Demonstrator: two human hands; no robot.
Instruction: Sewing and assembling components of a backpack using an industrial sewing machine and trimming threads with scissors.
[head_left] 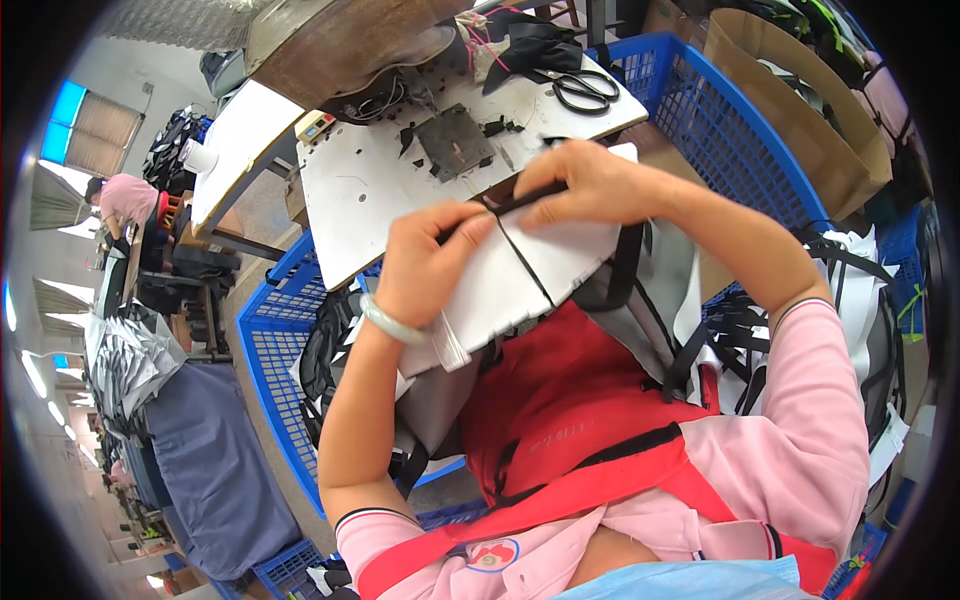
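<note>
Both my hands grip a white fabric piece with black trim, stretched above my lap at the near edge of the sewing table. My left hand has its thumb and fingers pinched on the upper left edge. My right hand is closed on the upper right edge, with a black strip at its fingers. A narrow black band runs down the middle of the white fabric between my hands. Grey fabric and black straps hang from the piece over my red apron.
Beyond my hands stands a sewing machine on a white table, with a dark metal plate, black scraps and black scissors. Blue baskets holding fabric pieces flank me. A cardboard box is at far right. Another person works at far left.
</note>
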